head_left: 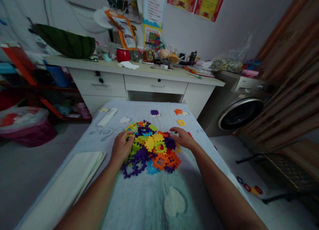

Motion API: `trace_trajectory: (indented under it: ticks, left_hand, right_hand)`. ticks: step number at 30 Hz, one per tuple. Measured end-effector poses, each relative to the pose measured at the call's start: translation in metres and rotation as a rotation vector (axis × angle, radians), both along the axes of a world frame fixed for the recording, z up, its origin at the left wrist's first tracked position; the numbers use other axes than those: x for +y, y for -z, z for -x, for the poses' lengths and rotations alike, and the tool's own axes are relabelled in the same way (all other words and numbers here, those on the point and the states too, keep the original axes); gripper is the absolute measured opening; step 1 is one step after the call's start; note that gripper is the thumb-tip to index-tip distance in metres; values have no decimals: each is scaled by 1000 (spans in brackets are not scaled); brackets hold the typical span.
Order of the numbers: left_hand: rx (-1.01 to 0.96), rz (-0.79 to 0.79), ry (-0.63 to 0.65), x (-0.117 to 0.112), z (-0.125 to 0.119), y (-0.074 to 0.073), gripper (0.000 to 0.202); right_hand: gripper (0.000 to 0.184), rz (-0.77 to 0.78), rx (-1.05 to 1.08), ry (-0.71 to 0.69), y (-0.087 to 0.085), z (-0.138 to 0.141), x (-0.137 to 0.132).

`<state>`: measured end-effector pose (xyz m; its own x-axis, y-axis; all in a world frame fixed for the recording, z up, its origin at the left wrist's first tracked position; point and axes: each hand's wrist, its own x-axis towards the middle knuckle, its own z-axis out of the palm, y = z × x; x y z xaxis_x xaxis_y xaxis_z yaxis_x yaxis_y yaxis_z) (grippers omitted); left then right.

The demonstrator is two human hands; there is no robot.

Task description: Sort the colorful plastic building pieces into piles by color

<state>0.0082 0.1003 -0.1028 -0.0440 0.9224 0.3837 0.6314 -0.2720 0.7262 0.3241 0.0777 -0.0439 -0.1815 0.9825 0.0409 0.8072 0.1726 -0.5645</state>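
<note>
A heap of flat, colourful interlocking plastic tiles [152, 148] lies on a pale blue cloth-covered table [154, 200]. My left hand [122, 147] rests on the heap's left side, fingers curled over the tiles. On the heap's right edge lies my right hand [183, 137], fingers stretched flat and pointing left. Loose tiles sit farther back: a purple tile [155, 112], an orange tile [178, 111] and a yellow tile [180, 122].
A folded white cloth [74, 176] lies at the table's left. A white remote-like bar [107, 117] lies at the far left. Behind stand a cluttered white desk [139, 80] and a washing machine [239, 113]. Several tiles [249, 187] lie on the floor at right.
</note>
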Motion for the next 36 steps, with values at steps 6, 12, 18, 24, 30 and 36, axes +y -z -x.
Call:
trace_trajectory:
  ticks: [6, 12, 18, 24, 30, 36]
  left_hand:
    - [-10, -12, -6, 0, 0, 1, 34]
    - [6, -10, -11, 0, -1, 1, 35]
    - [1, 0, -6, -1, -1, 0, 35]
    - [9, 0, -7, 0, -1, 0, 35]
    - [1, 2, 1, 0, 0, -1, 35]
    - [-2, 18, 2, 0, 0, -1, 37]
  right_hand:
    - [49, 164, 134, 13, 7, 20, 17]
    - [49, 56, 108, 25, -4, 22, 4]
    - [44, -152, 44, 109, -15, -12, -11]
    - [38, -202, 26, 507, -4, -73, -17]
    - [43, -177, -155, 574, 27, -86, -21]
    - [56, -93, -336, 574, 38, -76, -21]
